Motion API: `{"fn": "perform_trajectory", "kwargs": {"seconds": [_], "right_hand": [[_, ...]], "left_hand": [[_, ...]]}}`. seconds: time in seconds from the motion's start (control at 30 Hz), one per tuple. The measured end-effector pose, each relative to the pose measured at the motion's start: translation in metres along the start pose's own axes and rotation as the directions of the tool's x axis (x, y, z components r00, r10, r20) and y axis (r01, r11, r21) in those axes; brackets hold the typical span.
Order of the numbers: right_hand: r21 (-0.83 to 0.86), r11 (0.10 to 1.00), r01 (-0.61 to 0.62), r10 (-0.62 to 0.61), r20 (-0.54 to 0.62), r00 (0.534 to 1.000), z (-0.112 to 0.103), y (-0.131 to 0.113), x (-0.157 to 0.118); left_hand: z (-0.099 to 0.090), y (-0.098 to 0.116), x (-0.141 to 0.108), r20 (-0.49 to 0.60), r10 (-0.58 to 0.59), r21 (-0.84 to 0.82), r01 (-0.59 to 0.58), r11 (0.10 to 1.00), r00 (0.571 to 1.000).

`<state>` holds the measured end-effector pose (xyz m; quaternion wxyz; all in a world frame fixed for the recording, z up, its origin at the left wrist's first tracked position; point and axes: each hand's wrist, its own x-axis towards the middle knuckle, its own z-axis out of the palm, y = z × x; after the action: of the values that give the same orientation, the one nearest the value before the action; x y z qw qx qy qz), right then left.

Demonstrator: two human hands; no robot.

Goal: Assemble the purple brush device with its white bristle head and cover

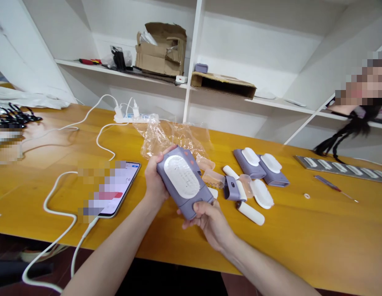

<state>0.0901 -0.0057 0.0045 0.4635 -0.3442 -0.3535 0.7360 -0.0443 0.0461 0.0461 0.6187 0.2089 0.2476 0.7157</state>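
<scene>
A purple device with a white oval pad on its face is held tilted above the table's front half. My left hand is closed round its upper left side. At its lower end my right hand grips it, the thumb pressed on the lower section. Just right of the device lie clear plastic pieces, a small purple part, white cylinders and a white oval pad. Farther back rest two more purple devices with white pads on them.
A phone with a white cable lies at the left, a crumpled clear bag and power strip behind. At the right are a screwdriver, a small ring and a metal strip. Shelves hold cardboard boxes. Another person is at far right.
</scene>
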Motion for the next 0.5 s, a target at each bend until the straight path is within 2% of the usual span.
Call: {"fn": "perform_trajectory", "kwargs": {"seconds": [0.07, 0.17, 0.3, 0.43, 0.5], "right_hand": [[0.022, 0.999, 0.038, -0.037, -0.057, 0.998, 0.006, 0.002, 0.001], [0.033, 0.999, 0.026, -0.023, -0.069, 0.997, 0.011, 0.007, 0.000], [0.005, 0.999, -0.041, 0.041, -0.024, 0.999, 0.006, 0.009, -0.002], [-0.104, 0.978, -0.183, 0.190, 0.070, 0.979, -0.002, -0.006, 0.000], [-0.165, 0.969, -0.186, 0.202, 0.085, 0.976, -0.003, -0.018, 0.002]], "left_hand": [[0.000, 0.001, 0.001, -0.002, 0.034, 0.003, -0.034, 0.999, 0.999], [-0.002, 0.002, 0.004, -0.007, -0.022, 0.006, 0.023, 1.000, 1.000], [-0.006, 0.005, 0.010, 0.057, -0.133, 0.006, 0.133, 0.991, 0.990], [-0.012, 0.009, 0.015, 0.146, -0.136, -0.029, 0.142, 0.989, 0.980], [-0.013, 0.011, 0.016, 0.153, -0.144, -0.039, 0.152, 0.988, 0.978]]}}
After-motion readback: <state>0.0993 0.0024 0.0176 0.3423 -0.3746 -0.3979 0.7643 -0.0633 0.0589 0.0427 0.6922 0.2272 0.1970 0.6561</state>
